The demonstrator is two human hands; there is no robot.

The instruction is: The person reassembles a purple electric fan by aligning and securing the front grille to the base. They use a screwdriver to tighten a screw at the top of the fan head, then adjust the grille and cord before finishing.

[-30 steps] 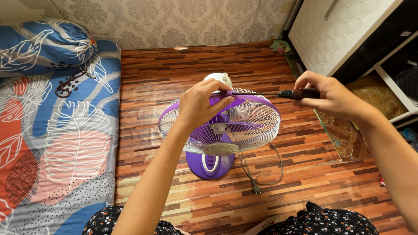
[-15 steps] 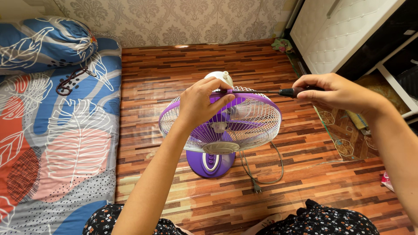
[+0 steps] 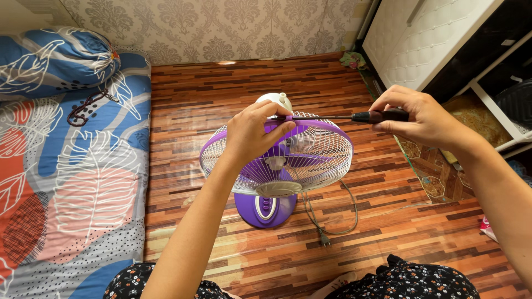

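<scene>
- The right hand [image 3: 418, 117] is gripping a screwdriver [image 3: 354, 117] lying level, tip pointing toward nine o'clock.
- The left hand [image 3: 252, 133] is pinching the purple fan's [image 3: 277, 160] top rim on the floor [image 3: 221, 99].
- Since a second ago, both hands are keeping their grip; the screwdriver is barely shifting.

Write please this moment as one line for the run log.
left hand: pinches top of fan guard | right hand: grips screwdriver, tip at guard rim | fan: upright on wooden floor | plug: on floor
</scene>
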